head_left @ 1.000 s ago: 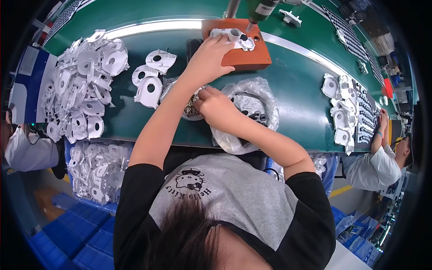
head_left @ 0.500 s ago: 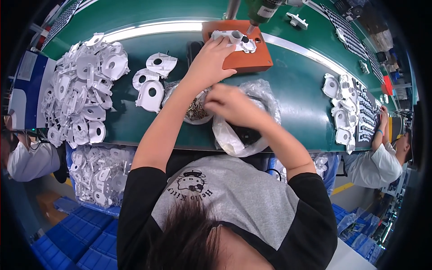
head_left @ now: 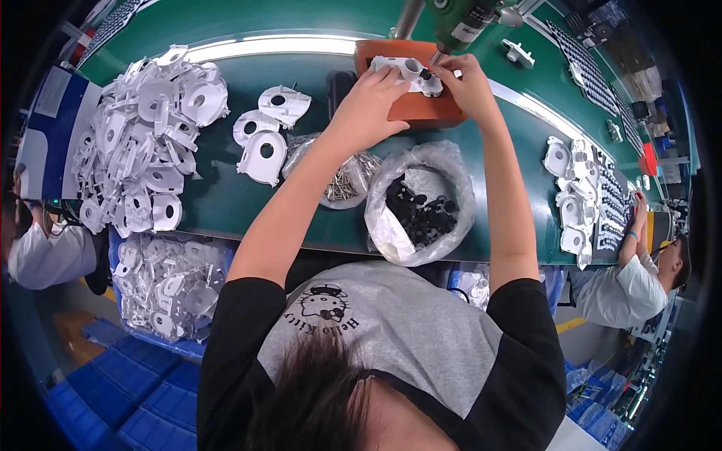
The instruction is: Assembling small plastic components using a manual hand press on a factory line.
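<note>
A white plastic housing (head_left: 412, 68) with a round collar lies in an orange fixture block (head_left: 432, 113). My left hand (head_left: 365, 109) rests on its left side, fingers over the edge and thumb apart below. Fingertips of my right hand (head_left: 468, 84) are pinched together by the housing's right end, close under the tip of a green power screwdriver (head_left: 457, 24). Whatever they hold is too small to make out. Between my forearms sit a clear bag of screws (head_left: 342, 186) and a plastic bag (head_left: 460, 169) with small black parts (head_left: 423, 214).
Loose white parts form a tall heap (head_left: 147, 131) at left, with three white covers (head_left: 263, 156) beside it. More white parts (head_left: 575, 199) and a black tray (head_left: 613, 199) lie at right. A filled blue bin (head_left: 167, 293) stands below the table edge. Co-workers sit on both sides.
My right hand has moved from above the screw bag up to the housing under the screwdriver, uncovering the bag of black parts. My left hand stays on the housing. The view has shifted slightly.
</note>
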`<state>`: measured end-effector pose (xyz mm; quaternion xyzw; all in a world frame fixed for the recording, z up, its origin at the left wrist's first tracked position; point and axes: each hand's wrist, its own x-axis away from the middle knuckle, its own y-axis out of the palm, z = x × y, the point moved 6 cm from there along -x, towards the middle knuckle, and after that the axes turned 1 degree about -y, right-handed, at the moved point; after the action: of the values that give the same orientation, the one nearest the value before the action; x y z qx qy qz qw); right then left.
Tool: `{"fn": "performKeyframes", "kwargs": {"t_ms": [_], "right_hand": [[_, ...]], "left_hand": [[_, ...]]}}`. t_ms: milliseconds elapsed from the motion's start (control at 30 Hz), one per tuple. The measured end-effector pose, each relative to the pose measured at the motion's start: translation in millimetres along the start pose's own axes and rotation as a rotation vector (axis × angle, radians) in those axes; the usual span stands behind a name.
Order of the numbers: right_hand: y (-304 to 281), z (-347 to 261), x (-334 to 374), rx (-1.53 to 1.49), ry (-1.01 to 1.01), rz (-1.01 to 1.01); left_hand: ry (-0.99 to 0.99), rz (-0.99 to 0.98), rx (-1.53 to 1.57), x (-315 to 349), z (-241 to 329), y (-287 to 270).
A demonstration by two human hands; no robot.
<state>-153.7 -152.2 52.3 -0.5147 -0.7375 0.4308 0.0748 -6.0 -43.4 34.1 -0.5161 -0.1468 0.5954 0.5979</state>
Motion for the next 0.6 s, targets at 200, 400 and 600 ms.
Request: {"fn": "performKeyframes", "kwargs": {"t_ms": [200, 400, 600], "right_hand": [[6, -1, -5, -0.077, 0.029, -0.005], [17, 32, -17, -0.215, 0.115, -0.085], [8, 13, -15, 0.173, -0.061, 0.019]], "left_hand": [[-0.013, 0.0, -0.025, 3, -3, -2], [0.002, 0.001, -0.002, 0, 0, 1], [-0.001, 0.015, 0.02, 2, -4, -1]]}}
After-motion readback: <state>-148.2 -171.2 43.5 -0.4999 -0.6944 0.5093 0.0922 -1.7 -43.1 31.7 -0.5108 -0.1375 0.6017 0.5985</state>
